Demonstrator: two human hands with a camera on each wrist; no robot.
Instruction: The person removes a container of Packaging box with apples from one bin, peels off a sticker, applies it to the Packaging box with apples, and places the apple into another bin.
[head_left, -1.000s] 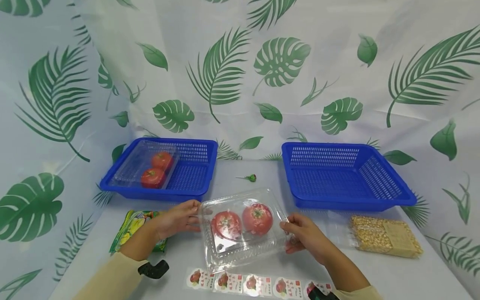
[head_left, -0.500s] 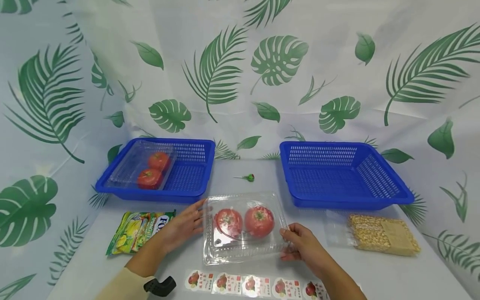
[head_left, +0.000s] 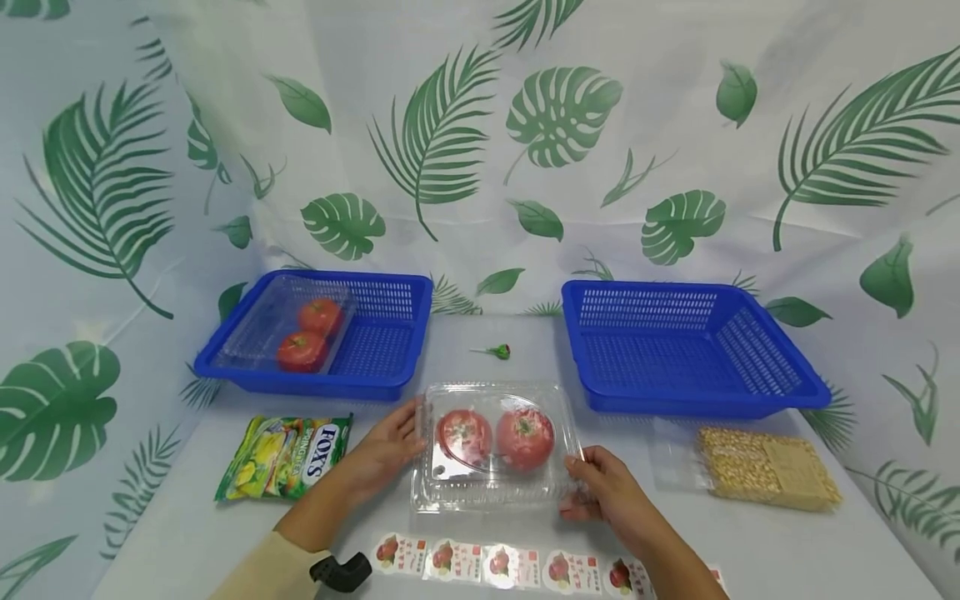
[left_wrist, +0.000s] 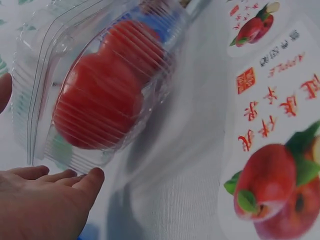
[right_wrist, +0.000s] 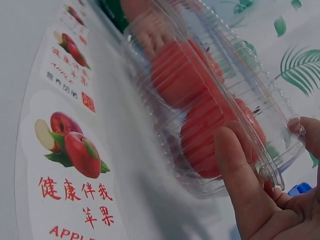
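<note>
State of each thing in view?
held container: lid over two tomatoes
left hand: fingers extended at held container
right hand: pinching held container
left basket: upright, bearing box
box: two more tomatoes inside, lid unclear
right basket: upright
Fox's bag: lying flat
kernel bag: lying flat
lollipop: lying down
labels: face up

Tomatoes inside clear container

"FOX'S" stands on the green packet; "健康伴我", "苹果" and "APPLE" on the stickers.

Green Fox's packet, lollipop, kernel bag
</note>
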